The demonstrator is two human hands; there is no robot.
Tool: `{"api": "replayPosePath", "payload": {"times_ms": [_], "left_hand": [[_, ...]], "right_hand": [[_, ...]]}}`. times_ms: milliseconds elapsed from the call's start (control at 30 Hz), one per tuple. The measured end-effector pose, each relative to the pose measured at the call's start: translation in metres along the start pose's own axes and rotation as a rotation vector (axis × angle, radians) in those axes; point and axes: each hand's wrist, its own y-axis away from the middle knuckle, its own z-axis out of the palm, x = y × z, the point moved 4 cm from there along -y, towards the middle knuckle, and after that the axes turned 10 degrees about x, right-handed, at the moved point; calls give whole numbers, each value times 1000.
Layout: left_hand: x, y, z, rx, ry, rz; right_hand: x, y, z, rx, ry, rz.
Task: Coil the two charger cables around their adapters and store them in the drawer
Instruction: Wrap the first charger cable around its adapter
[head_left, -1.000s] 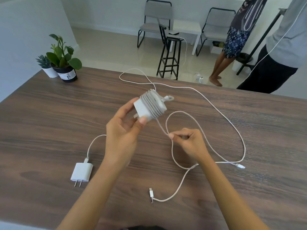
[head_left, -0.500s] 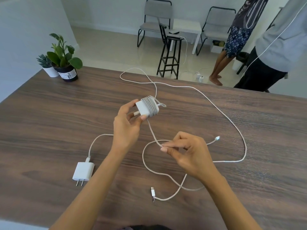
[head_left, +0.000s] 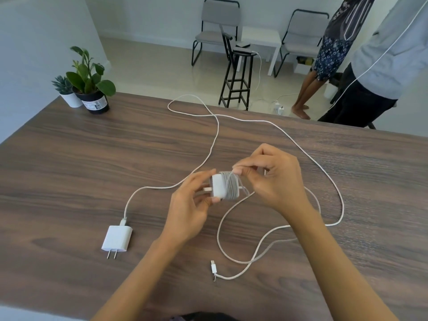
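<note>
My left hand (head_left: 188, 209) holds a white adapter (head_left: 218, 189) by its plug end above the wooden table (head_left: 69, 163). Grey cable turns (head_left: 232, 189) are wound round its body. My right hand (head_left: 273, 179) pinches that cable right at the top of the coil. The loose remainder of the cable (head_left: 222, 242) loops over the table to a free connector (head_left: 213, 267). A second white adapter (head_left: 117, 238) lies flat at the left, prongs toward me. Its long white cable (head_left: 215, 137) snakes to the far edge and round to the right. No drawer is in view.
Two potted plants (head_left: 89, 89) stand at the table's far left corner. Beyond the far edge are a black stool (head_left: 236, 77), two chairs (head_left: 215, 24) and two standing people (head_left: 370, 66).
My right hand has come up from the table to the top of the adapter, bringing the cable over it. The loose loop on the table has shrunk.
</note>
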Motion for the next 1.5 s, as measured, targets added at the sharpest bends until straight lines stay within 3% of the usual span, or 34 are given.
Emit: {"api": "replayPosePath", "payload": {"times_ms": [233, 567, 733, 867, 1167, 1500], "left_hand": [[9, 19, 6, -83, 107, -73], [39, 32, 2, -161, 327, -108], [47, 26, -4, -66, 420, -103], [43, 8, -13, 104, 472, -139], [25, -26, -13, 314, 361, -207], [-5, -43, -17, 316, 113, -188]], "right_hand": [[15, -7, 16, -28, -1, 75], [48, -13, 19, 16, -203, 245], [62, 8, 32, -29, -313, 373], [59, 26, 37, 22, -356, 444], [31, 54, 49, -111, -220, 372], [4, 56, 19, -223, -122, 197]]}}
